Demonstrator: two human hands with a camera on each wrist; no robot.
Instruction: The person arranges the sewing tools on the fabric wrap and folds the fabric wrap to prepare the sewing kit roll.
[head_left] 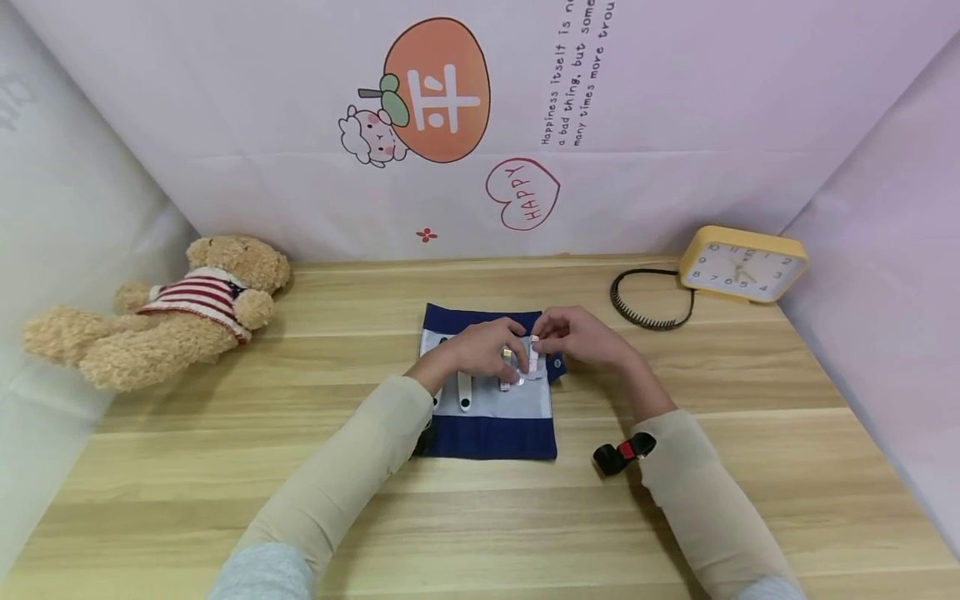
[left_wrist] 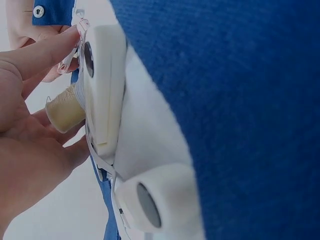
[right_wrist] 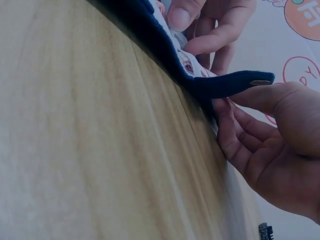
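Note:
A navy sewing-kit roll (head_left: 495, 437) lies unfolded on the table, its pale inside holding several small tools. My left hand (head_left: 491, 348) reaches over the kit with fingers spread and slightly bent. In the left wrist view, its fingers stand around a cream thread spool (left_wrist: 67, 110), and one fingertip touches the kit's contents. White-handled tools (left_wrist: 107, 85) sit beside that hand under an elastic band. My right hand (head_left: 581, 335) is at the kit's right edge, fingertips pinching a small clear packet with pinkish print (head_left: 534, 354). The snap flap (right_wrist: 230, 84) partly covers its fingers in the right wrist view.
A teddy bear (head_left: 180, 312) in a striped shirt lies at the back left. At the back right stands a yellow clock (head_left: 742, 262), with a black toothed headband (head_left: 652, 321) beside it. A printed white cloth wall (head_left: 300, 200) rises behind the wooden table (head_left: 510, 525).

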